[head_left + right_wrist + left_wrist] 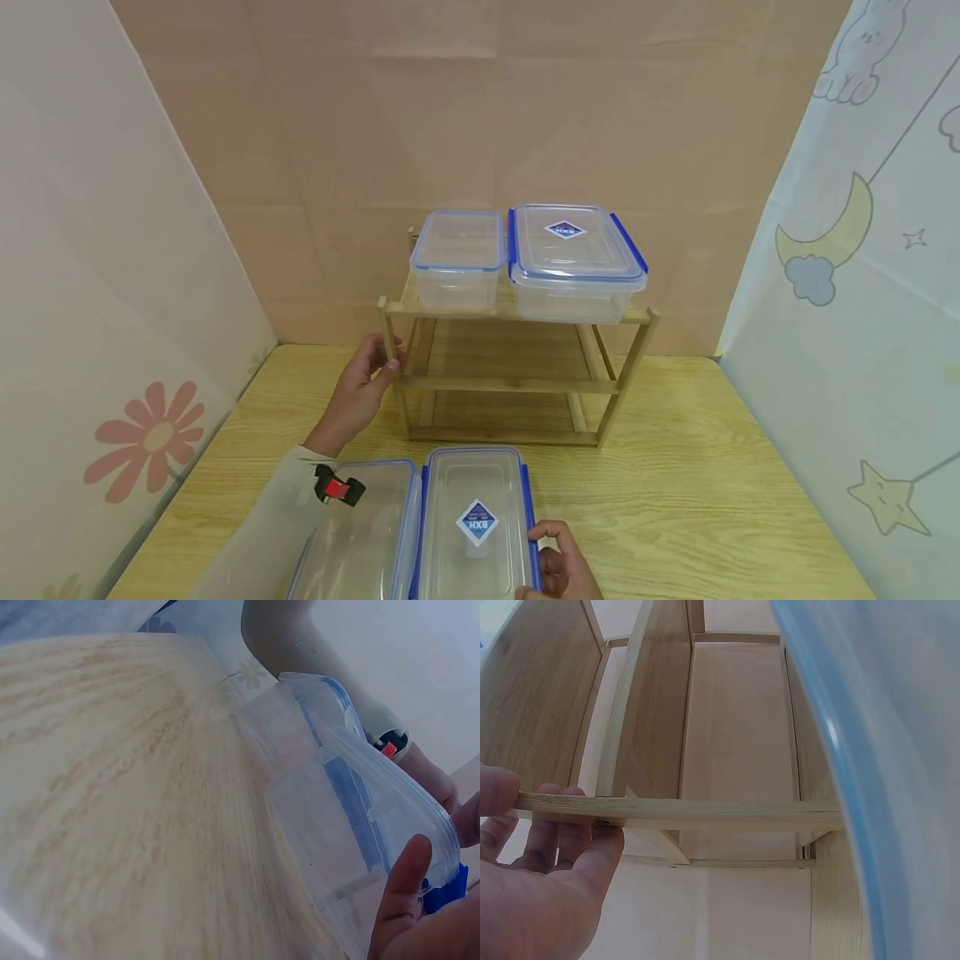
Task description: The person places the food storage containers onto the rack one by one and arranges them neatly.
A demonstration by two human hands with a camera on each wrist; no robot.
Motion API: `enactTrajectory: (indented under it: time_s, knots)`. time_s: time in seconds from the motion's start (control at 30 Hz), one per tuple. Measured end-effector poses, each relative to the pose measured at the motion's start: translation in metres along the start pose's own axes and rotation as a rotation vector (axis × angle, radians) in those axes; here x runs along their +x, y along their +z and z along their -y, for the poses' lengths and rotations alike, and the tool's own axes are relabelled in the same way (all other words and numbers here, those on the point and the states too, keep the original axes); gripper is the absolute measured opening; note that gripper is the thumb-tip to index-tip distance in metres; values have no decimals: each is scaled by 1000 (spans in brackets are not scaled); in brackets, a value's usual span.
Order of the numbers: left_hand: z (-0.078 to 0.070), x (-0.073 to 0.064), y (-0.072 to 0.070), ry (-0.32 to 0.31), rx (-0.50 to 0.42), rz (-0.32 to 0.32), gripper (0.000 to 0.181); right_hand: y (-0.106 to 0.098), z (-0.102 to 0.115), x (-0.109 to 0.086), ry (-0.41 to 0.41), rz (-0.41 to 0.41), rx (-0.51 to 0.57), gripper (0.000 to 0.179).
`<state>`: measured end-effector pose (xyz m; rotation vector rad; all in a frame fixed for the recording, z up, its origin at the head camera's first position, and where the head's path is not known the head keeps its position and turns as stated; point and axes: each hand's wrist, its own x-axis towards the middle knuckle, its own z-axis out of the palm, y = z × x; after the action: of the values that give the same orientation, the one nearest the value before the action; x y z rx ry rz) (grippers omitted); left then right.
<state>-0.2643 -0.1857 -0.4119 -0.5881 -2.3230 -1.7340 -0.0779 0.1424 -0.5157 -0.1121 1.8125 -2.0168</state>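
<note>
My left hand (356,393) grips the left front post of a three-tier wooden rack (506,383), thumb on one side and fingers on the other. In the left wrist view the same hand (551,889) holds that post (705,812). At the front, my right hand (567,568) holds the right edge of a clear food container (474,475) with blue side clips and a diamond label. The right wrist view shows the thumb (412,866) against the container's side. Another clear food container (363,508) with a light-blue rim stands close on its left, partly covered by my left sleeve.
On the rack's top shelf are a smaller clear container (459,240) and a wider one (573,250) with dark-blue clips. The wooden table (697,467) has walls (480,108) at the back and both sides.
</note>
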Motion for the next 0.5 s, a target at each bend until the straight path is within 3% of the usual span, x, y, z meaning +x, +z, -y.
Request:
enactTrajectory:
  time_s: [0.3,0.5]
  knots:
    - [2,0,0,7,-3,11,26,-3,5,0,5,-53,-26,66]
    - [1,0,0,3,-15,9,26,-2,12,2,3,-126,-142,68]
